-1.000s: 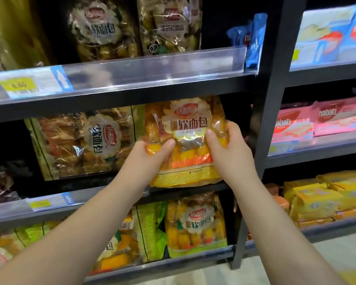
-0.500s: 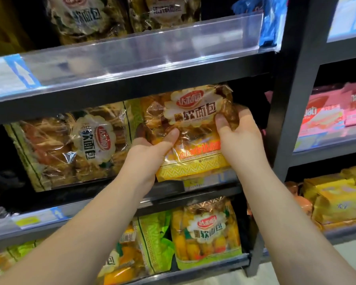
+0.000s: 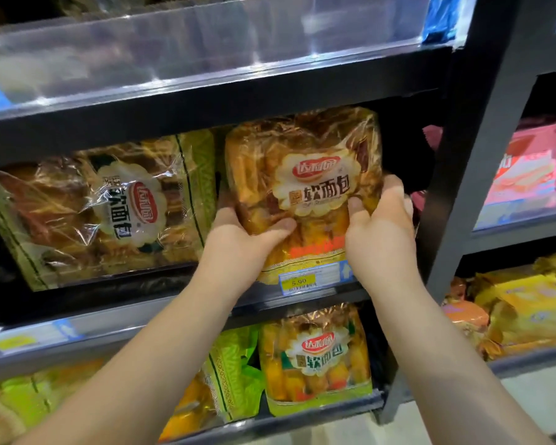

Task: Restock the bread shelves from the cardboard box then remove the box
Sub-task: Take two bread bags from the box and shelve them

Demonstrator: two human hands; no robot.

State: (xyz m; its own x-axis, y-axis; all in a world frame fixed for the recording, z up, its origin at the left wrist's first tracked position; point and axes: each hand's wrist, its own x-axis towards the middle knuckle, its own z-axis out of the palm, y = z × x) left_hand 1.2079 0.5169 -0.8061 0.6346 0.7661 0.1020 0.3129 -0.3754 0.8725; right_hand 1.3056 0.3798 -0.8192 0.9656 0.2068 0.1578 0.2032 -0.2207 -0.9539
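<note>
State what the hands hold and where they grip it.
Both hold one soft bread bag: the left hand grips its lower left side, the right hand its right side.

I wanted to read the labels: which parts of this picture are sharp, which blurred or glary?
Head view: the bread bag between left hand and right hand is sharp, label legible. Head view, top: the clear shelf strip is smeared, with white glare. Head view, right edge: the pink packets are soft; the black post leans, likely wide-lens distortion.
</note>
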